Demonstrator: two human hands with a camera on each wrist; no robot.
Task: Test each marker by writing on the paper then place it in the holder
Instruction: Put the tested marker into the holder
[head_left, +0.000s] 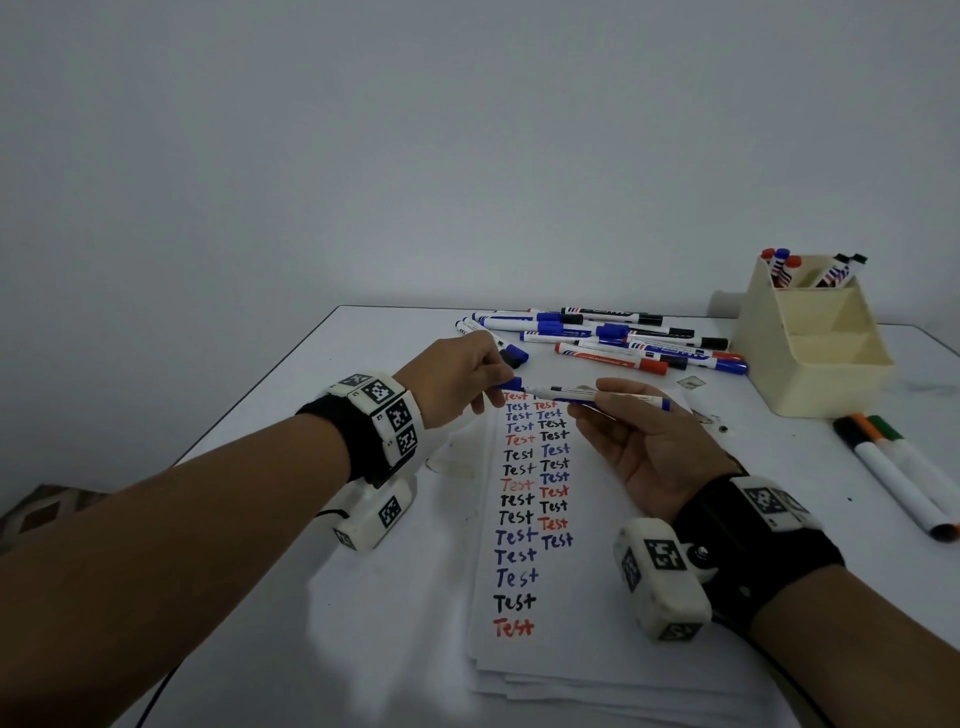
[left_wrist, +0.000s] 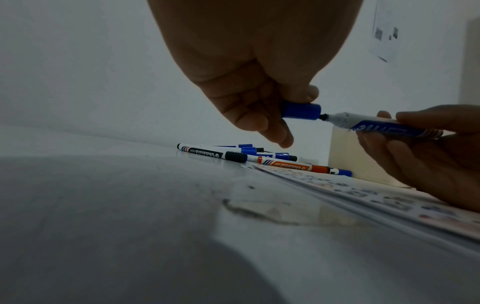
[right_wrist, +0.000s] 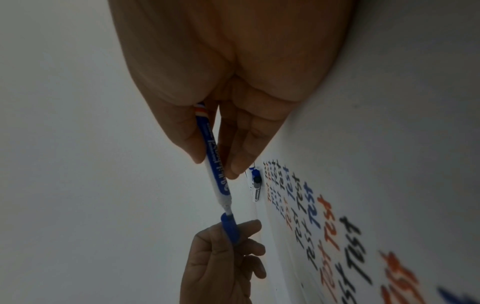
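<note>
My right hand (head_left: 613, 410) holds a blue marker (head_left: 613, 397) level above the top of the paper (head_left: 597, 597), fingers and thumb curled round its barrel (left_wrist: 376, 125). My left hand (head_left: 467, 374) pinches the marker's blue cap (left_wrist: 301, 111) at the tip end; the dark tip just shows in the gap between cap and barrel. In the right wrist view the cap (right_wrist: 230, 228) sits at the barrel's (right_wrist: 213, 164) nose. The paper carries columns of "Test" in black, blue and red. The cream holder (head_left: 815, 353) stands at the back right with several markers in its rear compartments.
A heap of several capped markers (head_left: 623, 338) lies behind the paper, left of the holder. Three fat markers (head_left: 898, 467) with black, orange and green ends lie at the right table edge. A small scrap (head_left: 690, 383) lies near the holder. The white table meets a plain wall behind.
</note>
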